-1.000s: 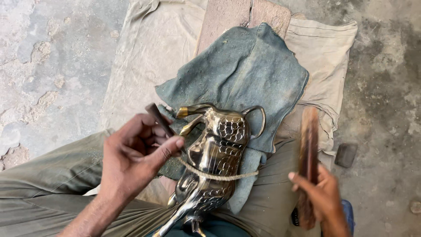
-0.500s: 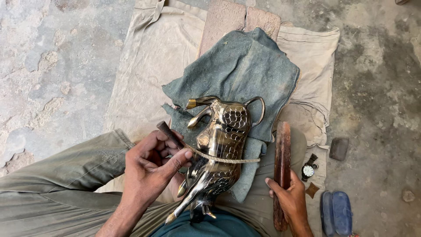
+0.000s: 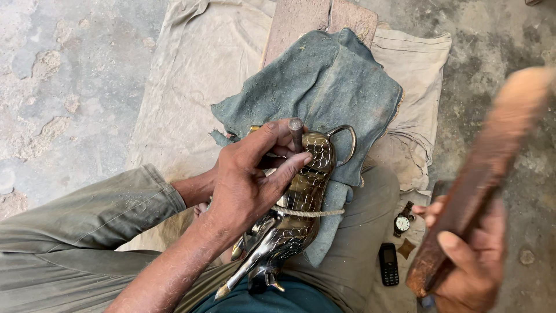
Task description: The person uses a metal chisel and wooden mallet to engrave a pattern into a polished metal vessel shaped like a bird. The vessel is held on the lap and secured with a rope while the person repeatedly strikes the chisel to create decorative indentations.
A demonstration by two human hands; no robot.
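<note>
One brass animal figure (image 3: pixel 301 203) lies on the person's lap over a blue-grey cloth (image 3: pixel 324 87), its long axis running from near the body away toward the cloth, with a cord around its middle. The left hand (image 3: pixel 249 179) pinches one small metal punch (image 3: pixel 296 133) upright on it. The right hand (image 3: pixel 469 261) is clamped on one wooden stick (image 3: pixel 480 174), blurred, probably raised. One wristwatch (image 3: pixel 402 221) and one phone (image 3: pixel 388 264) lie beside the leg

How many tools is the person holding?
2. The left hand holds a small metal punch upright on the brass animal figure. The right hand holds a wooden mallet, raised and blurred.
</note>
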